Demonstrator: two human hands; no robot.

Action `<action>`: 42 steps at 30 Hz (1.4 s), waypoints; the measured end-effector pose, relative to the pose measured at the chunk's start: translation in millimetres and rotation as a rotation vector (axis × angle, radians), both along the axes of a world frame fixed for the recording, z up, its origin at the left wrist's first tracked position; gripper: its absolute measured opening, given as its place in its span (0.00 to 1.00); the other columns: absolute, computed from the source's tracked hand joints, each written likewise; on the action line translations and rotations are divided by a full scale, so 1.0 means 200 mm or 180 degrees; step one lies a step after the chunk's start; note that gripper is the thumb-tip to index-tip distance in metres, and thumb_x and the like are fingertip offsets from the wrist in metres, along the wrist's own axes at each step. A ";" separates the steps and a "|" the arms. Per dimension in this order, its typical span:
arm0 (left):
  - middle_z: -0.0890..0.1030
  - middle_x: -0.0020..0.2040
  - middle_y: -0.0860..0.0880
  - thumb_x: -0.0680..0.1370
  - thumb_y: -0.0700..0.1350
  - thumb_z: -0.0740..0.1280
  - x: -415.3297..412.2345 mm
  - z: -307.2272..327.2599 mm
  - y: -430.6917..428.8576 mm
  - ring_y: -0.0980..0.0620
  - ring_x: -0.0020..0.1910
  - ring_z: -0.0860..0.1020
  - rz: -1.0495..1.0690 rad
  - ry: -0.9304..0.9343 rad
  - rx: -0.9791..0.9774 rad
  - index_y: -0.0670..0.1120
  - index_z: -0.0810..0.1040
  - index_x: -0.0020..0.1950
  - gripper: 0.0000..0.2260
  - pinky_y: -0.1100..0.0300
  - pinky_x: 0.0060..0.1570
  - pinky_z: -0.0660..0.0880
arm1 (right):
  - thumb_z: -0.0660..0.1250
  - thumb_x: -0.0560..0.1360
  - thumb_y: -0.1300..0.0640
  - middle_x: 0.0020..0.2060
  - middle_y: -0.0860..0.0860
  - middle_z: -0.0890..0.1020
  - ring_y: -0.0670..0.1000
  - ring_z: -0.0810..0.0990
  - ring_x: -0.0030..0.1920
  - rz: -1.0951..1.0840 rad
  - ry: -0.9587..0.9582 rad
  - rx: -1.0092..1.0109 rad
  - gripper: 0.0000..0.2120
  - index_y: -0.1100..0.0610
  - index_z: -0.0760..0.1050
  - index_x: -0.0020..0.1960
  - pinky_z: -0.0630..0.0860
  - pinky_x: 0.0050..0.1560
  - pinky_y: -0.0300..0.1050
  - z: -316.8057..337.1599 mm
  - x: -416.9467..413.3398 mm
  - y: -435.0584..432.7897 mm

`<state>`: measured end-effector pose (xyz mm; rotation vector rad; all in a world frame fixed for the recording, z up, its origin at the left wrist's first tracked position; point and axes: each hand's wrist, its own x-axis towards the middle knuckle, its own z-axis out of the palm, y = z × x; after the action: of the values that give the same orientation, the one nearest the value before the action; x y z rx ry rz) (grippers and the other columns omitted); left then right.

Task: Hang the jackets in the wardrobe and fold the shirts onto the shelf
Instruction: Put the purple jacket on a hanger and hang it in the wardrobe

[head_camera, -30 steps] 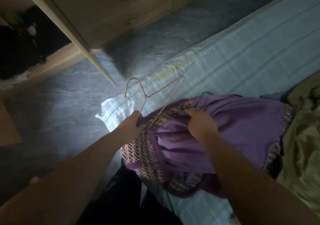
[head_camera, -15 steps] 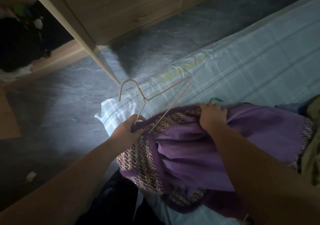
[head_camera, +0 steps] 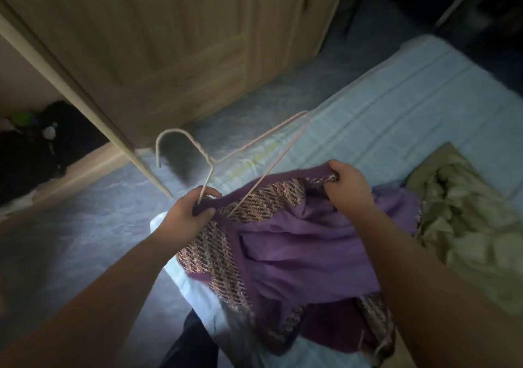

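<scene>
A purple jacket (head_camera: 297, 248) with a tweed-patterned outside lies bunched on the near corner of the bed (head_camera: 410, 107), its purple lining showing. A pale wire hanger (head_camera: 209, 163) sticks up out of its collar area, hook to the left. My left hand (head_camera: 189, 217) grips the hanger's lower left arm together with the jacket's edge. My right hand (head_camera: 348, 183) pinches the jacket's upper edge and lifts it. The wooden wardrobe (head_camera: 169, 42) stands ahead, its open door edge (head_camera: 85, 104) slanting down toward my left hand.
An olive-beige garment (head_camera: 464, 220) is crumpled on the bed to the right. Dark items (head_camera: 36, 146) sit low inside the open wardrobe at the left. Grey floor (head_camera: 70, 240) lies between bed and wardrobe. My dark trouser leg (head_camera: 192, 345) shows at the bottom.
The hanger has tilted up higher. My right hand moved up and right along the jacket's top edge, lifting it. The view has swung upward toward the wardrobe.
</scene>
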<state>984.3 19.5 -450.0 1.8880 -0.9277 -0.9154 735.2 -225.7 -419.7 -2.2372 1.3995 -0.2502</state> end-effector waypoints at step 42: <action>0.80 0.46 0.51 0.84 0.47 0.59 -1.17 3.03 -1.11 0.52 0.45 0.78 -0.2216 -0.2547 -0.2853 0.55 0.72 0.50 0.05 0.53 0.47 0.75 | 0.72 0.66 0.53 0.32 0.47 0.80 0.48 0.79 0.35 -0.1659 -0.0381 -0.1573 0.06 0.53 0.77 0.39 0.70 0.34 0.42 2.73 -1.94 0.59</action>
<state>750.6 -201.8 156.1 1.0827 -2.1152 0.0444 347.0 -108.3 125.9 -2.1130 1.9997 -0.9806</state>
